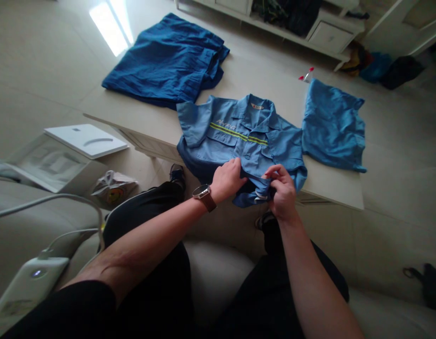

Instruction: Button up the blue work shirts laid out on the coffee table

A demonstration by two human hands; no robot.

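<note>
A light-blue work shirt (221, 143) with a yellow-green stripe across the chest lies face up on the low white table, its collar pointing away from me. The lower front hangs over the near edge. With my left hand (228, 178), a watch on its wrist, I grip the front placket, fingers curled on the cloth. Just right of it, my right hand (282, 190) pinches the edge of the shirt's lower front, where a small white label shows. Part of the hem is hidden behind both hands.
Folded dark-blue trousers (165, 61) lie at the table's (270, 75) far left, and a folded light-blue garment (333, 125) at its right end. A white box (85, 140) and a plastic bag (114, 187) stand left. A power bank (30, 287) with a cable lies lower left.
</note>
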